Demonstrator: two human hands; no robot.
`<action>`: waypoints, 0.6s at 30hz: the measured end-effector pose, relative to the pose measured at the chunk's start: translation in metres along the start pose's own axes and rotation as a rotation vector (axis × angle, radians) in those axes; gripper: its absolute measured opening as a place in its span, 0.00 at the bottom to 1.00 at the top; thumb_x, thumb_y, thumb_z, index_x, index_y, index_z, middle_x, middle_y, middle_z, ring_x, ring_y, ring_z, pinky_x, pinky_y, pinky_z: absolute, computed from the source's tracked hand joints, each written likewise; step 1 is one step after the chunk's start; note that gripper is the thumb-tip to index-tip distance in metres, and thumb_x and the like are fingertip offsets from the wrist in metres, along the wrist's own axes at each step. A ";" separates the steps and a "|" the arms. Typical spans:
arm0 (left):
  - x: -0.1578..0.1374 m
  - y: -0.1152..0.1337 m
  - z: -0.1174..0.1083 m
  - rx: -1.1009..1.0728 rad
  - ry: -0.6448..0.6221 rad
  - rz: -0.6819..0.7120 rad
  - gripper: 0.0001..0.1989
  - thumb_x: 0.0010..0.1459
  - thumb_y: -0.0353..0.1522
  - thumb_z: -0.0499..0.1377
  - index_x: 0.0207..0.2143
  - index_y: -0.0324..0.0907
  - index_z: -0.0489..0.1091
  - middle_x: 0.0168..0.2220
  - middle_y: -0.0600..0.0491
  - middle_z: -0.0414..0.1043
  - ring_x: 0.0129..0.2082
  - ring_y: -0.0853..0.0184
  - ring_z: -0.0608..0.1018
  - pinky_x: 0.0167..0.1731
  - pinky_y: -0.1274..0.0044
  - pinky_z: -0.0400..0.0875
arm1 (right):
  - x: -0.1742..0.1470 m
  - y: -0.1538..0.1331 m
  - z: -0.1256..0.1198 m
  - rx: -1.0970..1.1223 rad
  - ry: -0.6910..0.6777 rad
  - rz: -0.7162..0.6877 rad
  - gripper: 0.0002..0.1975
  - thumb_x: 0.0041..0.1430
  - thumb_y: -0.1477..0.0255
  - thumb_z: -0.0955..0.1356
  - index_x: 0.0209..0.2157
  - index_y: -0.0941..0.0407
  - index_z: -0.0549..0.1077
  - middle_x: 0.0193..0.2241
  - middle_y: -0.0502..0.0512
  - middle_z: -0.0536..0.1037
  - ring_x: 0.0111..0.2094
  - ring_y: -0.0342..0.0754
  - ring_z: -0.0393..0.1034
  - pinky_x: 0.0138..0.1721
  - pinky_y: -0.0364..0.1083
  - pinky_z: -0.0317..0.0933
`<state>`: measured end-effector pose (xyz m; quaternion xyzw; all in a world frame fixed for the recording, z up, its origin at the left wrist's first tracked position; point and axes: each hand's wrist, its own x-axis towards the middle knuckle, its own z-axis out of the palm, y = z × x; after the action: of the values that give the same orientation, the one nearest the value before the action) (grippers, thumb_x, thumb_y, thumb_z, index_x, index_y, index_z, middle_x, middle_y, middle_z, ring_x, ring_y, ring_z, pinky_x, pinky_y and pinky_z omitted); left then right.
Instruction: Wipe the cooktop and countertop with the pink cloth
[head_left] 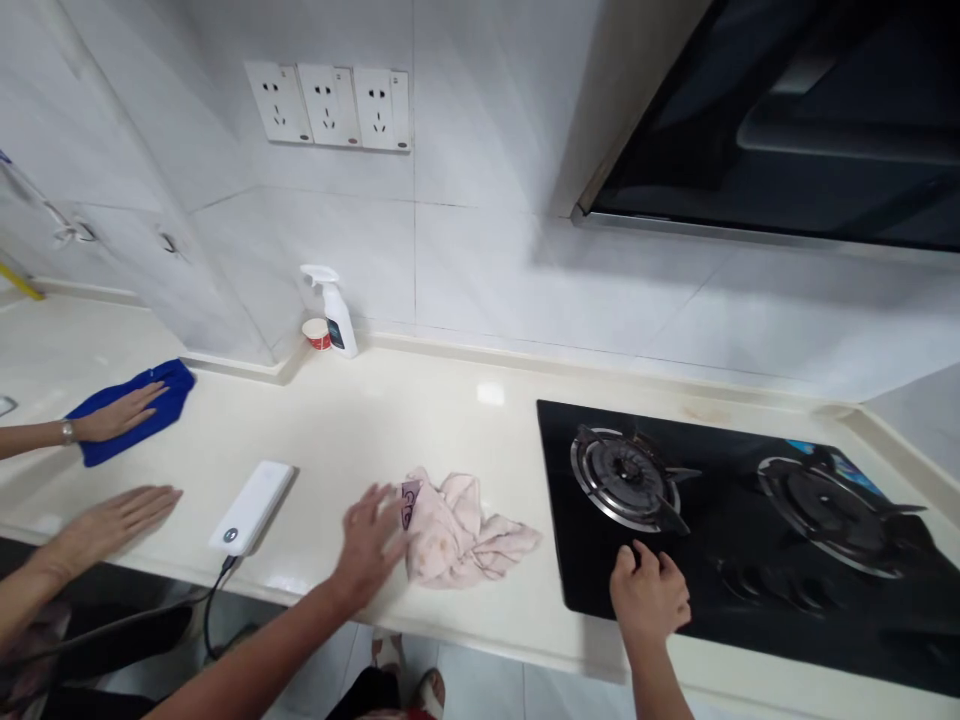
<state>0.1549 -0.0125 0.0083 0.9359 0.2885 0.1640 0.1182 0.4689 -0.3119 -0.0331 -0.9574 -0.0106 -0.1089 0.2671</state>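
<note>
A crumpled pale pink cloth (457,535) with a dark printed tag lies on the counter. My left hand (371,545) is just at its left side, fingers spread and slightly blurred. Whether the fingertips touch the cloth I cannot tell. My right hand (651,592) is at the front left edge of the black gas hob (555,500), below the left burner (628,475). Its fingers are loosely bent, with nothing seen in them.
Another person's hand (124,412) presses on a blue cloth (169,395); their other hand (120,522) lies flat nearby. A white power bank (253,505) with a cable is on the counter. A spray bottle (337,318) and small tub (316,334) stand by the wall. A range hood (750,228) overhangs the hob.
</note>
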 end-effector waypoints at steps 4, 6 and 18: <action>0.021 0.069 0.024 -0.094 -0.289 0.055 0.31 0.59 0.48 0.62 0.63 0.51 0.67 0.70 0.43 0.55 0.69 0.38 0.54 0.60 0.47 0.56 | -0.008 -0.005 0.020 -0.086 0.049 0.020 0.28 0.65 0.57 0.57 0.58 0.57 0.70 0.62 0.73 0.64 0.66 0.69 0.53 0.60 0.73 0.50; 0.021 0.087 0.035 -0.135 -0.364 0.109 0.34 0.56 0.52 0.63 0.63 0.54 0.67 0.72 0.43 0.49 0.70 0.33 0.49 0.61 0.42 0.51 | -0.015 -0.008 0.027 -0.117 0.092 -0.023 0.29 0.66 0.57 0.56 0.59 0.58 0.68 0.62 0.74 0.64 0.66 0.70 0.52 0.60 0.73 0.49; 0.102 0.162 0.119 -0.267 -0.459 0.415 0.40 0.53 0.59 0.60 0.65 0.56 0.61 0.75 0.48 0.39 0.71 0.35 0.43 0.64 0.40 0.40 | -0.011 -0.008 0.030 -0.215 0.131 -0.050 0.25 0.63 0.57 0.59 0.54 0.54 0.73 0.58 0.74 0.69 0.62 0.72 0.59 0.51 0.73 0.57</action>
<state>0.3602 -0.0996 -0.0250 0.9635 0.0336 0.0056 0.2657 0.4634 -0.2890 -0.0565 -0.9709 -0.0051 -0.1782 0.1602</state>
